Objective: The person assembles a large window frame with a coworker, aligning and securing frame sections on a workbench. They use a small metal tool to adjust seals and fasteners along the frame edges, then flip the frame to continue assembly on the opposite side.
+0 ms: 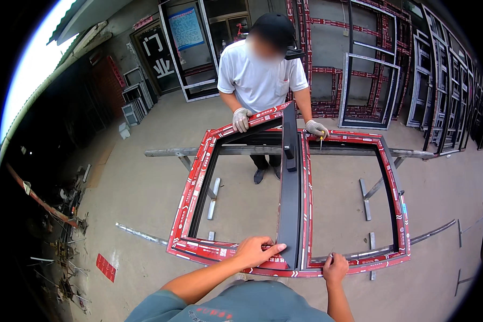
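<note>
A dark metal window frame (402, 225), covered in red printed film, lies across metal supports in front of me. Its left half carries a window sash (288, 225) that is swung up at the far side; a black handle (290, 150) sits on its dark inner stile. My left hand (258, 253) is closed over the sash's near right corner, thumb pointing right. At the frame's near rail, right of the middle, my right hand (335, 266) is closed in a fist; whatever it holds is hidden.
Opposite me a person (263, 80) in grey gloves grips the sash's far edge and holds a yellow-handled screwdriver (322, 140). A steel rail (166, 152) runs beneath the frame. Finished frames (370, 91) lean at the back right. Scrap strips (64, 257) lie at left.
</note>
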A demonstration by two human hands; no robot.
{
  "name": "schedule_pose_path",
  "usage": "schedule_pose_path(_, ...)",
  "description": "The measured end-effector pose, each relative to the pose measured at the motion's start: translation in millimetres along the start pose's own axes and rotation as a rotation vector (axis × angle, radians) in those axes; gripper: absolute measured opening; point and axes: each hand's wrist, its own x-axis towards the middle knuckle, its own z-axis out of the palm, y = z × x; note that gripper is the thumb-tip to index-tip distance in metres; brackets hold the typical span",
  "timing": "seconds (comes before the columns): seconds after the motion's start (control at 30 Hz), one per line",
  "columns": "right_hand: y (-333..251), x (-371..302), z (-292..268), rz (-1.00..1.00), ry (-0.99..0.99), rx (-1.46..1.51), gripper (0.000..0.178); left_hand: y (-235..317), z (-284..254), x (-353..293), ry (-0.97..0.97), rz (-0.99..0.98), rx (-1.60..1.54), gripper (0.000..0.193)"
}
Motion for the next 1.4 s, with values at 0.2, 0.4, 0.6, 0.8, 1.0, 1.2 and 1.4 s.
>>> schedule_pose_path(0.2, -1, 5, -7, -0.002, -0.017, -0.013, 0.015, -4, -59, -26, 0.102, 0.156, -0.304, 0.061)
schedule_pose_path(0.4, 5, 2, -6, 0.025, -0.034, -0.036, 0.015, -23, -138, -64, 0.197, 0.271, -0.616, 0.073)
schedule_pose_path(0.6, 4, 4, 1, -0.050, -0.013, -0.026, 0.014, -103, -246, -130, 0.604, 0.373, -1.002, 0.093)
schedule_pose_path(0.8, 3, 4, 3, -0.014, -0.036, -0.056, 0.013, -131, -341, -153, 0.443, 0.482, -0.766, 0.079)
schedule_pose_path(1.0, -1, 8, 9, -0.031, -0.058, -0.064, 0.012, -169, -372, -184, 0.668, 0.459, -0.948, 0.066)
schedule_pose_path(1.2, 7, 0, 4, -0.011, -0.062, -0.136, 0.014, -207, -402, -162, 0.484, 0.430, -0.850, 0.027)
schedule_pose_path(1.4, 6, 3, 13, -0.040, -0.068, -0.125, 0.014, -233, -424, -191, 0.598, 0.315, -0.843, 0.010)
